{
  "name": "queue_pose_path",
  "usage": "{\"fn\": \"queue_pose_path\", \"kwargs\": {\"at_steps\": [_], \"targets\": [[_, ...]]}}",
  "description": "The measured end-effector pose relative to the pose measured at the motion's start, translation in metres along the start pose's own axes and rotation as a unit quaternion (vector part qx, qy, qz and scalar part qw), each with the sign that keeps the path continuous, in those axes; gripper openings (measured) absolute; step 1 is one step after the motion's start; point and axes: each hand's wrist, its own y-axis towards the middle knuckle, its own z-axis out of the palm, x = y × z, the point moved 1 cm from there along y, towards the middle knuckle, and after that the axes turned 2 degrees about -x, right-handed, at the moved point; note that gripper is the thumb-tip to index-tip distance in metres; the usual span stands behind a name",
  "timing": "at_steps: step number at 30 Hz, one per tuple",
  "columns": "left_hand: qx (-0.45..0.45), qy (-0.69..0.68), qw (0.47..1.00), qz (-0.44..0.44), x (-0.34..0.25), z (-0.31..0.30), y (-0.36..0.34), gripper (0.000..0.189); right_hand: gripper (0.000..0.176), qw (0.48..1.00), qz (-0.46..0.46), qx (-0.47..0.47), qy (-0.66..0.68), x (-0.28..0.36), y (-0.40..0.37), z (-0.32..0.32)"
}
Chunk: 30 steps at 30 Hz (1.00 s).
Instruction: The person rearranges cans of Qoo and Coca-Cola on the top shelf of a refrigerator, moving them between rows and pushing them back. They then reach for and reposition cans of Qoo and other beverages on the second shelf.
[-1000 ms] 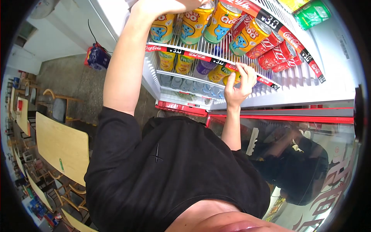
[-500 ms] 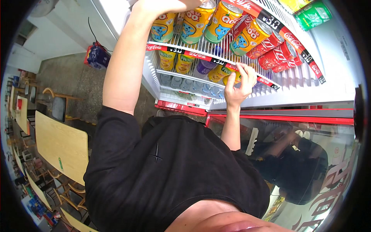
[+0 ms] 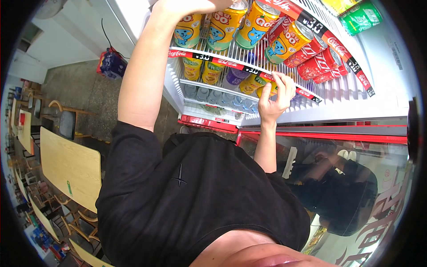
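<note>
My left hand (image 3: 200, 6) reaches up to the top edge of the view, beside the tops of yellow Qoo drink cans (image 3: 221, 31) on a wire shelf. Its fingers are mostly cut off by the frame, so what they hold cannot be made out. My right hand (image 3: 279, 94) is at the red Coca-Cola price strip (image 3: 231, 63) on that shelf's front edge. Its fingers are loosely bent, with thumb and forefinger apart and nothing seen between them. To the right, another Qoo can (image 3: 288, 43) and red Coca-Cola cans (image 3: 321, 64) stand on the shelf.
Lower in the fridge are yellow bottles (image 3: 192, 69), a purple-labelled one (image 3: 235, 76) and clear bottles (image 3: 214, 96). The glass door (image 3: 329, 178) stands open at right. A green can (image 3: 361, 18) sits higher up. Wooden tables (image 3: 71, 164) and chairs (image 3: 67, 120) are at left.
</note>
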Motion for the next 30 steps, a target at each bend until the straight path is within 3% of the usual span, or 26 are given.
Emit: {"fn": "queue_pose_path", "kwargs": {"at_steps": [30], "targets": [[0.031, -0.165, 0.986, 0.007, -0.016, -0.002, 0.001, 0.034, 0.036, 1.000, -0.005, -0.004, -0.001, 0.000, -0.001, 0.000]]}}
